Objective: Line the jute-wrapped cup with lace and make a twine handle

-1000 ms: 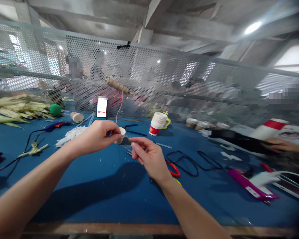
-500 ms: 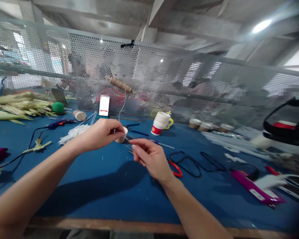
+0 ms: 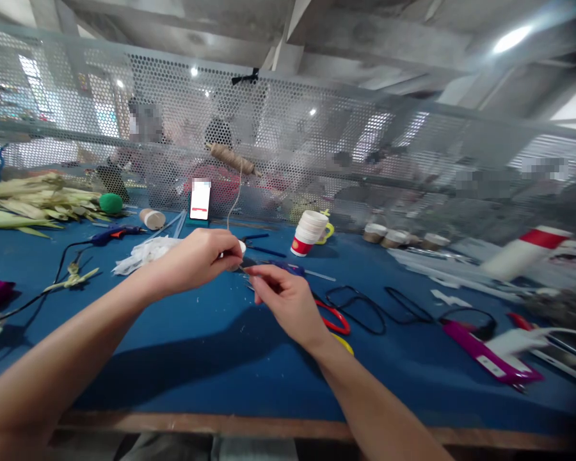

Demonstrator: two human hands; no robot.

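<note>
My left hand is closed in a pinch over the table, where brown twine runs down to it from a spool on the mesh. Just right of it, my right hand pinches a short thin strand of twine between thumb and forefinger. The fingertips of both hands nearly meet. Behind the left fingers shows part of a small white cup, mostly hidden. Beyond the hands lie dark-handled pliers. Scissors with red handles are partly under my right wrist.
Stacked paper cups stand behind the hands, and a phone leans at the back. Corn husks, a green ball and a glue gun lie left. A black cable and purple power strip lie right.
My right hand has drawn slightly closer to the left, so the strand between them looks shorter. The dark strap at right has left the view, uncovering a white and red cup.
</note>
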